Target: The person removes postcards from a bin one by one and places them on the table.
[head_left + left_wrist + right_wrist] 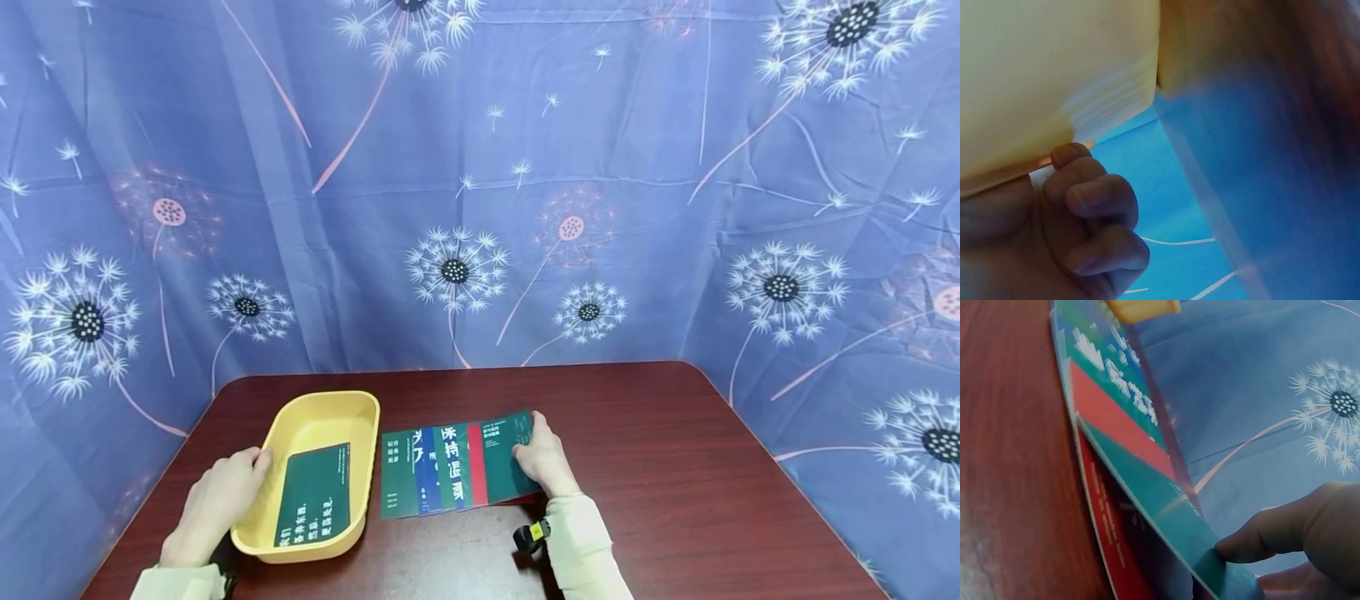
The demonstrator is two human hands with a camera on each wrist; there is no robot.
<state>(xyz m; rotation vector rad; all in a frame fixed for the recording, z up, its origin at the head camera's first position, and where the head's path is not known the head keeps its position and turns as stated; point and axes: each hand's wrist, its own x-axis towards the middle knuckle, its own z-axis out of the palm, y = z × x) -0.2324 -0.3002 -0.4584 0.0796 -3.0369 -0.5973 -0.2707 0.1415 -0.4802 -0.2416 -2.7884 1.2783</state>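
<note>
while the left hand is curling its grip round the left rim of a yellow tray, the right hand is pinching the right end of a green card between thumb and fingers. just beneath the right grip, a red card is lying under that green card, and a dark gap is showing between the two in the right wrist view. left of the right grip, a row of overlapping cards in green, blue and red is stretching towards the tray. right of the left grip, a lettered card is resting inside the tray. below both grips, a reddish-brown desk is carrying everything, and beyond them a blue curtain with printed dandelions is hanging.
</note>
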